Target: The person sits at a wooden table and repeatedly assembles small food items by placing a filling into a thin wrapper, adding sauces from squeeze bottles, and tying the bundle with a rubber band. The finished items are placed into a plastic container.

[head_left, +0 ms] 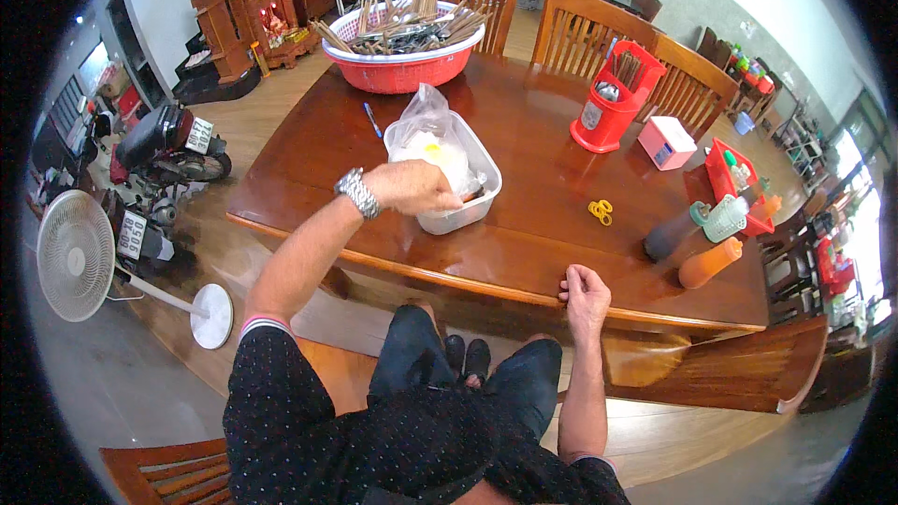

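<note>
My left hand, with a silver watch on the wrist, reaches over a white plastic tub on the table. Its fingers are bent down inside the near part of the tub; what they grip is hidden. A clear plastic bag stands in the tub behind the hand, with something white and yellow showing in it. At the table's near edge rests my right hand, fingers curled together; I cannot see anything in them. Several yellow rubber bands lie beyond the right hand.
A red basket of chopsticks stands on the wooden table behind the tub, near a blue pen. To the right are a red utensil holder, a pink box, sauce bottles and a red tray.
</note>
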`<state>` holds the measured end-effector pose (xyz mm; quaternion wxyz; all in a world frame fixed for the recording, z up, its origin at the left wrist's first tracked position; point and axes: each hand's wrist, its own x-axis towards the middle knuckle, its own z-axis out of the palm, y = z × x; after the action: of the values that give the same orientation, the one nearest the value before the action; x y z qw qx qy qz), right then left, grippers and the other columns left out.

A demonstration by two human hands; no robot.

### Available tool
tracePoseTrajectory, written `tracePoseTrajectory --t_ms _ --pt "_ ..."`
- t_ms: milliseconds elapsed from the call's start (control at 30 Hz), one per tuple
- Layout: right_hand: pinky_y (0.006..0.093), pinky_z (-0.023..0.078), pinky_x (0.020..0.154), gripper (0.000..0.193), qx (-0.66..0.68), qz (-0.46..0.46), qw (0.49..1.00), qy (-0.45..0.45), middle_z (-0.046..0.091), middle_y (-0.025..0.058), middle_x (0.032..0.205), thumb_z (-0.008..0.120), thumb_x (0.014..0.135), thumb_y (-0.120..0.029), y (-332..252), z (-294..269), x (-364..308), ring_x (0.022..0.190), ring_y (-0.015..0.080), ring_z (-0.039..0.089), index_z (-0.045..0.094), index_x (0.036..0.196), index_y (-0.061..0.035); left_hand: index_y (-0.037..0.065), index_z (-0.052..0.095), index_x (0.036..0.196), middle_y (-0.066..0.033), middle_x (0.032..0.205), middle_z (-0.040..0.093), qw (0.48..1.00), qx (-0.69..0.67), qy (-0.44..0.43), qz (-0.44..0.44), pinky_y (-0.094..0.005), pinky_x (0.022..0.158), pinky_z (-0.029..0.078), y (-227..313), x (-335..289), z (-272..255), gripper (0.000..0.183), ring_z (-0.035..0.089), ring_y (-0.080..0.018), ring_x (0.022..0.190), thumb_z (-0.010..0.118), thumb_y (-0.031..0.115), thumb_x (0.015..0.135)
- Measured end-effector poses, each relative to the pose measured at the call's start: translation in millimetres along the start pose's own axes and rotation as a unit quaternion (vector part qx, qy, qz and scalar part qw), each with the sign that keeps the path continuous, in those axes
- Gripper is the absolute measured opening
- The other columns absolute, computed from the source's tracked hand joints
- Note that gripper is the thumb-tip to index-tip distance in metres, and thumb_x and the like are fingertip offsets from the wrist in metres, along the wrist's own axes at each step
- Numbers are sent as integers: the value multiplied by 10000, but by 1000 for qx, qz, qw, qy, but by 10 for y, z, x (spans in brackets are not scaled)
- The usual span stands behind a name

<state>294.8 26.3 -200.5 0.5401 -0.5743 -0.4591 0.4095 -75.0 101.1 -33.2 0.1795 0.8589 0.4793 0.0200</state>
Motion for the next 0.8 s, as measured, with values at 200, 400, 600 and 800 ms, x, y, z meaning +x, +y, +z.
tracePoseTrajectory --t_ms 200,400,600,800 --pt "262 596 621 219 -27 0 1000 -5 726 55 913 704 1026 -163 6 0 6 762 111 687 732 1123 31 -2 752 1042 -220 961 745 987 -100 115 -52 -435 884 546 -247 138 -163 575 718 -301 910 458 489 1092" --pt "257 588 622 218 -18 23 1000 -1 714 43 907 699 1030 -167 1 9 10 769 104 675 730 1126 26 29 781 988 -255 974 755 976 30 200 -77 -482 855 588 -873 658 -99 193 757 -376 951 638 154 958" --pt "239 573 613 185 5 -2 1000 1 704 23 884 703 1026 -145 33 15 -1 747 85 658 732 1117 12 16 790 919 -252 938 759 950 245 187 -48 -468 765 635 -1132 991 193 170 772 -382 894 633 79 899" --pt "235 571 607 179 9 -2 1000 5 703 19 885 701 1028 -144 25 27 -23 749 80 657 734 1114 9 26 792 896 -215 931 773 935 306 169 -56 -456 755 641 -1072 1012 194 178 781 -346 885 629 97 906"
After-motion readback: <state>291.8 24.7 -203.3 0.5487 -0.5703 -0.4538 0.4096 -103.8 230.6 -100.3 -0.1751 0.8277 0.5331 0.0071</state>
